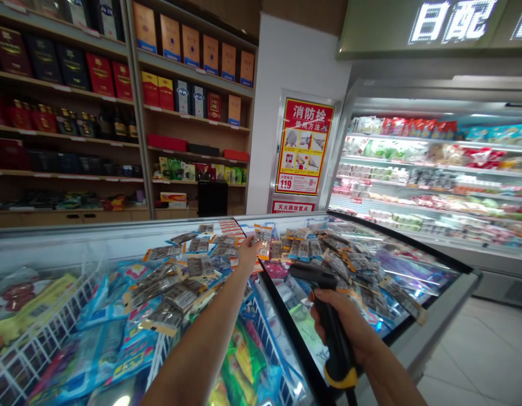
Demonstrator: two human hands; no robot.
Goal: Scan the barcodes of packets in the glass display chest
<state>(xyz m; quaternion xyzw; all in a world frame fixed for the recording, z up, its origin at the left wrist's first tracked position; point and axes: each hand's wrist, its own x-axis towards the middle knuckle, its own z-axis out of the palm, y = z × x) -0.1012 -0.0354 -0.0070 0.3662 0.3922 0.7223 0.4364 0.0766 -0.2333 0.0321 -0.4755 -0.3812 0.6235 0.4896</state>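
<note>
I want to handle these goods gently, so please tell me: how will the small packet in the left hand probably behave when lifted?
The small packet is probably light, as the left hand seems to hold it by one side only. It may be fairly stiff, since it stands upright without visible drooping. Looking glossy, it could be slippery.

The left forearm [214,327] is bare and tapers towards the left hand [247,254], bare too; the right forearm [390,375] and right hand [354,321] are likewise bare
</note>
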